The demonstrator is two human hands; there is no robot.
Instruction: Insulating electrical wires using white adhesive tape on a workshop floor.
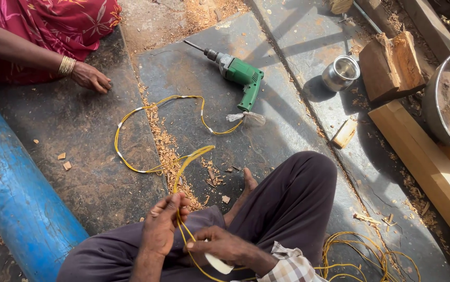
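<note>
Wire (183, 167), yellow, runs from the green drill (241, 78) on the stone floor (99, 172) to our lap. Our left hand (163, 225) fingers pinch it; our right hand (219, 245) is clenched on it and a white object (220, 264).

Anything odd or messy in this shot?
Sawdust and wood chips are strewn over the stone floor. The green drill lies on its side, its yellow cord looping loose to both hands.

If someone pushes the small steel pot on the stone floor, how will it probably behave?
The small steel pot looks thin-walled and empty, so probably light. It stands upright on flat stone floor, so it would likely slide rather than tip. On its side, its round body could roll.
</note>
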